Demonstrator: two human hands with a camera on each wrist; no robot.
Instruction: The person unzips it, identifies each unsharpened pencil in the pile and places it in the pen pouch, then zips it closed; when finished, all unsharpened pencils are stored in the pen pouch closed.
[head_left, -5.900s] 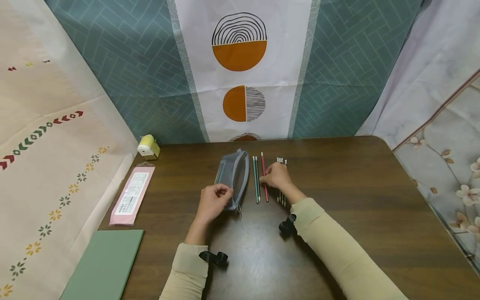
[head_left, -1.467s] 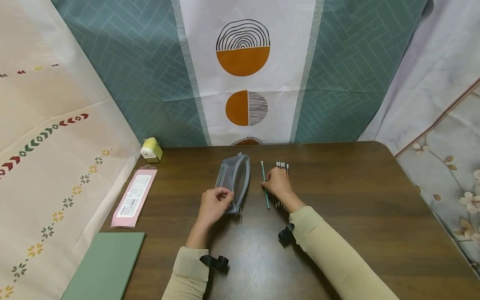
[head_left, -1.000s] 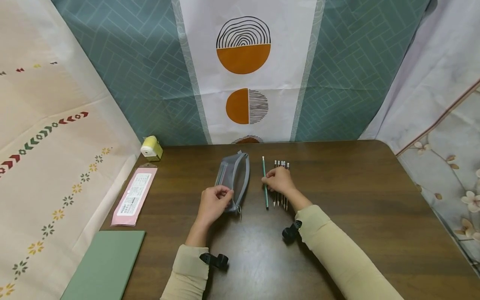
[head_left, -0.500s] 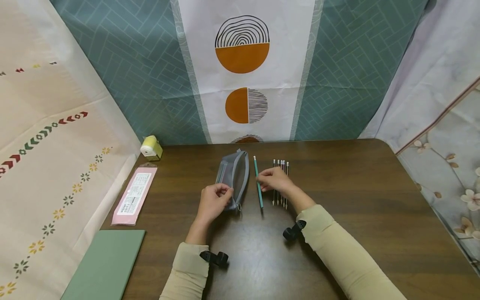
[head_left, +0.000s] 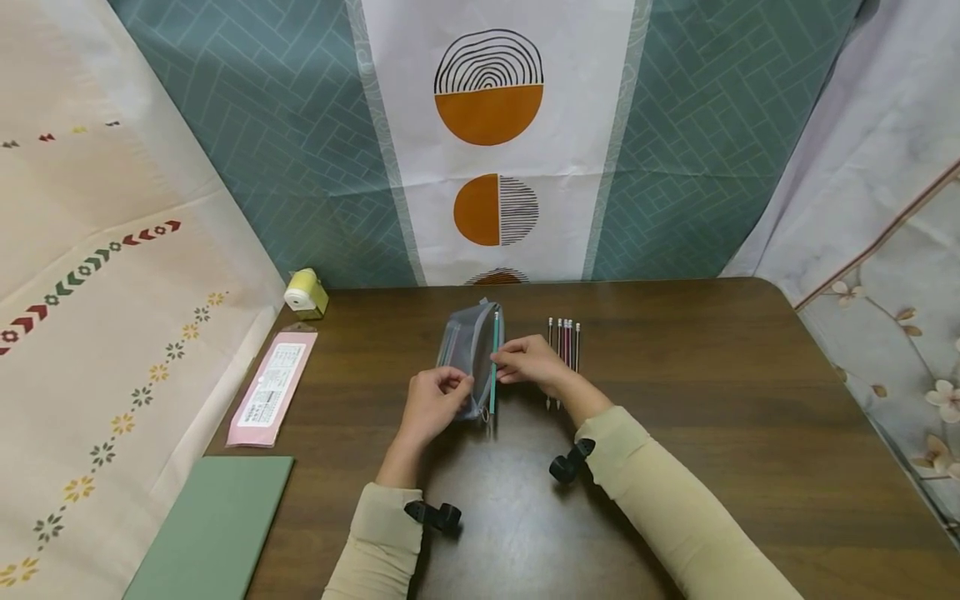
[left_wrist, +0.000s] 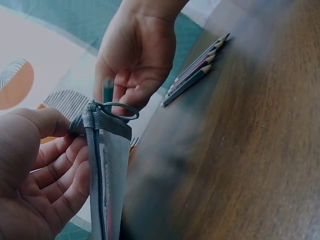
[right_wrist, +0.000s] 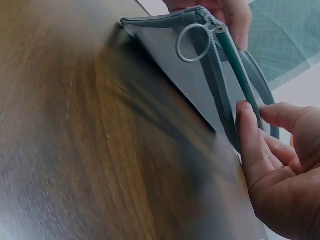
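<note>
Bench [head_left: 697, 392] of dark wood is spread across the lower part of the frame, with the work gathered near its centre. Just left of centre, a grey mesh pouch [head_left: 463, 337] is pinched beside the near end of its gaping mouth by the left hand [head_left: 435, 402]. A green pencil [right_wrist: 238, 70] is pinched by the right hand [head_left: 531, 360] and held lengthwise at that mouth; whether it is over or inside cannot be told. The hands are thus apart, each clamped on its own thing.

The filling of the pouch is judged to be part done: this pencil is not yet let go, a row of loose pencils [head_left: 567, 342] is left right of centre, and the mouth is unclosed. A pinkish streak is shown through the mesh in the left wrist view, but the contents cannot be counted.

At the lower left of the frame a green board [head_left: 213, 525] is seen, above it a pink packet [head_left: 272, 387], and higher up a yellow sharpener-like object [head_left: 306, 293]. Nothing is blocked by these; only on the mouth's narrow rim might the pencil be caught.
</note>
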